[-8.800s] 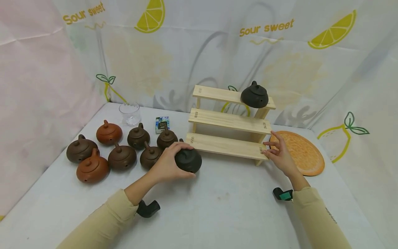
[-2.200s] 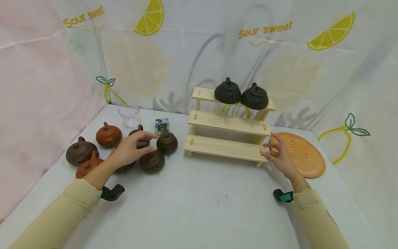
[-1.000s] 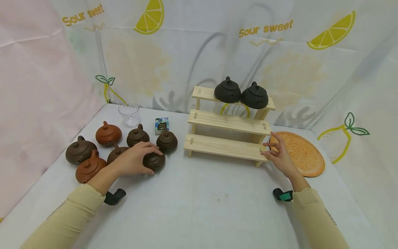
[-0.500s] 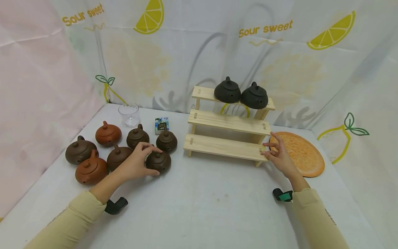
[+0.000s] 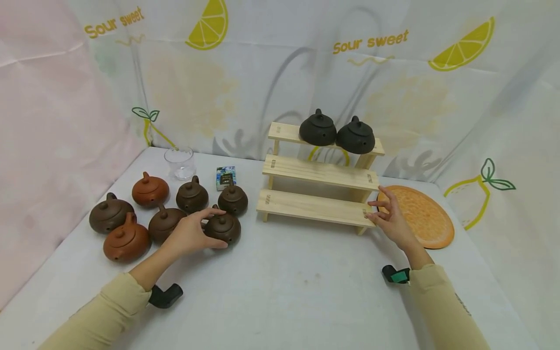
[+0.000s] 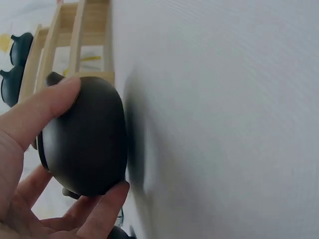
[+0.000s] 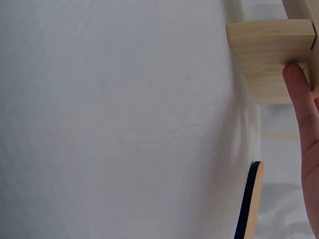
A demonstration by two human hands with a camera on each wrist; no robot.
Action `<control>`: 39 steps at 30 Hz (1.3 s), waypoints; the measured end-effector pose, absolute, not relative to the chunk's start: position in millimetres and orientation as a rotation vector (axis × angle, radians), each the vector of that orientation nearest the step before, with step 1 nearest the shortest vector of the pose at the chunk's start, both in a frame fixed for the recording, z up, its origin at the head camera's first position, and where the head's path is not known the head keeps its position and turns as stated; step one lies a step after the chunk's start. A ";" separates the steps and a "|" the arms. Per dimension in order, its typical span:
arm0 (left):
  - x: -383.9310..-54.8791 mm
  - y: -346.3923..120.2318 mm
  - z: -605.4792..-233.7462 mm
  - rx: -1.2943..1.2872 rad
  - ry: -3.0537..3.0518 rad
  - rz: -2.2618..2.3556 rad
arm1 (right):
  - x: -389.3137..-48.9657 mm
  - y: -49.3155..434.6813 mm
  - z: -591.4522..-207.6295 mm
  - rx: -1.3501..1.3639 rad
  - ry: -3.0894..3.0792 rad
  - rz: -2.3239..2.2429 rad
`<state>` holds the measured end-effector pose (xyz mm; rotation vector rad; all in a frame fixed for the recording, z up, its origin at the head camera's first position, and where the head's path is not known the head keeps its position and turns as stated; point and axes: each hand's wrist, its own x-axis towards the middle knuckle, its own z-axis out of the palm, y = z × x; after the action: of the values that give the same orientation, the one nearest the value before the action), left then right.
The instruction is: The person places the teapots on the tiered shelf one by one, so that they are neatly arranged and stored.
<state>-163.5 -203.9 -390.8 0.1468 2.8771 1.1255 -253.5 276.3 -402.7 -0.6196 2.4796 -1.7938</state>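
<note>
My left hand grips a dark brown teapot by its sides in the head view, thumb at the front. Up close in the left wrist view the teapot looks nearly black between thumb and fingers; whether its base touches the table I cannot tell. My right hand holds the right end of a three-tier wooden display shelf. In the right wrist view one finger presses the shelf's wooden end; the other fingers are mostly hidden. Two black teapots stand side by side on the top tier.
Several brown and reddish teapots cluster on the left of the white table. Behind them are a clear glass and a small patterned box. A round, pizza-like board lies right of the shelf.
A black teapot, earlier in my left hand, now stands on the top tier. That hand then took hold of the dark brown teapot and shifted it slightly right. My right hand stays at the shelf.
</note>
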 end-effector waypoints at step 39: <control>-233.7 -194.9 -305.9 0.447 2.719 1.504 | -257.3 279.0 -404.9 -0.615 2.537 -1.752</control>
<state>-233.7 -194.9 -305.9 0.4467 2.7187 1.5041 -257.3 279.0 -404.9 -0.6147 2.5367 -1.7524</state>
